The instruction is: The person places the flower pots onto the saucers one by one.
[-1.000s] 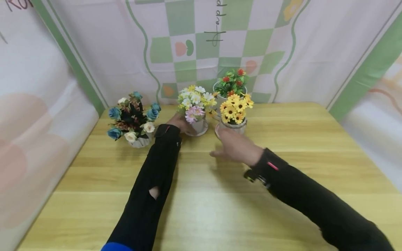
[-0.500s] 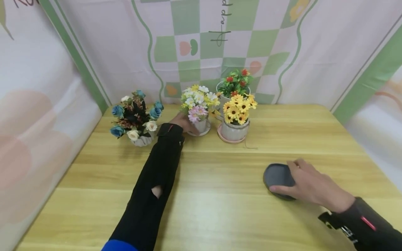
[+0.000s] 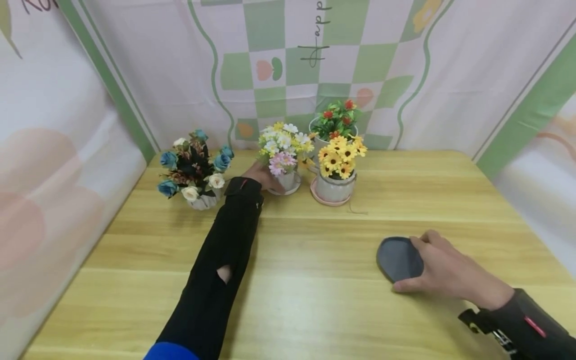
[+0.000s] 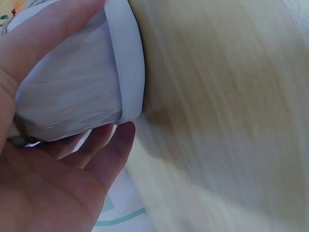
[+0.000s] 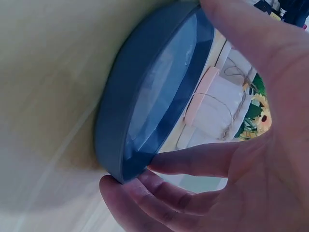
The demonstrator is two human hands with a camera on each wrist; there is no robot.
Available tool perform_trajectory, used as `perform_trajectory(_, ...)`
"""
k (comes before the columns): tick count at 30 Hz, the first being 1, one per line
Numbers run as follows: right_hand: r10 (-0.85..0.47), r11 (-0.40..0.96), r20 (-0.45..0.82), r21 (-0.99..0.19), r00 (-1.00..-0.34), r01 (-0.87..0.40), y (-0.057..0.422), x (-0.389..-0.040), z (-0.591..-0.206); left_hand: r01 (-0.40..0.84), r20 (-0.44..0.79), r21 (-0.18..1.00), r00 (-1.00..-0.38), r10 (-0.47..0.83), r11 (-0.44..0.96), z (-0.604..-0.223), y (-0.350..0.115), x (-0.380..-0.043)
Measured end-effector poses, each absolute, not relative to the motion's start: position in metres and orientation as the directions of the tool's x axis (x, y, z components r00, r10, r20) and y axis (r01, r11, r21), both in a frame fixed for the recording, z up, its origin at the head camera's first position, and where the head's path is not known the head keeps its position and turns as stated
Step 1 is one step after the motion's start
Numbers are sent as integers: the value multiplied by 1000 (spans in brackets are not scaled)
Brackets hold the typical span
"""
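Observation:
My left hand (image 3: pixel 262 176) grips a small white flowerpot (image 3: pixel 285 179) of white, yellow and pink daisies on a white saucer (image 3: pixel 293 188). In the left wrist view, the thumb lies along one side of the pot (image 4: pixel 72 92) and the fingers curl round the other, fingertips right at the saucer's rim (image 4: pixel 130 63). At the right of the table, my right hand (image 3: pixel 454 270) holds a dark grey saucer (image 3: pixel 399 260) by its edge. The right wrist view has thumb and fingers at opposite ends of that shallow saucer (image 5: pixel 116 116), low over the wood.
Left of the left hand stands a white pot of blue and cream roses (image 3: pixel 194 172). A grey pot of yellow daisies (image 3: pixel 335 187) sits on a pink saucer (image 3: pixel 332 202), with a red-flowered plant (image 3: pixel 335 120) behind. A patterned cloth (image 3: pixel 373 60) hangs along the table's back edge.
My right hand has left the yellow daisies' pot for the right front, where the dark saucer appears in its grasp; it then shifts only slightly. The left hand stays at its pot.

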State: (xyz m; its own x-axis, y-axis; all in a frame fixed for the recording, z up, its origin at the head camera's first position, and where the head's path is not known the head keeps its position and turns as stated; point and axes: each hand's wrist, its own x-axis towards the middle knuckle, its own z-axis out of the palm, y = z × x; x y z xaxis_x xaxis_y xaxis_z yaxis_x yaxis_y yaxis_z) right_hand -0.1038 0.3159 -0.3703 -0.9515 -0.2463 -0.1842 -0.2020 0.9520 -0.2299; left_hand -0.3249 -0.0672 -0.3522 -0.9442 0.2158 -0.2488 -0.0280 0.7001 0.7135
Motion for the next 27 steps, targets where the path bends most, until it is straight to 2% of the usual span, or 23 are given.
perform_trajectory(9, -328, 921, -122, -264, -937, -288, 288, -111, -366, -10, -246, 704, -941, 230, 710, -352, -66, -330)
perform_trajectory(23, -403, 871, -150, -365, -903, -328, 214, -129, -361, 8, -244, 648, -945, 217, 762, -354, -66, -331)
perform_trajectory(27, -433, 865, -145, -345, -890, -365, 192, -136, -361, -10, -247, 646, -949, 197, 763, -353, -66, -327)
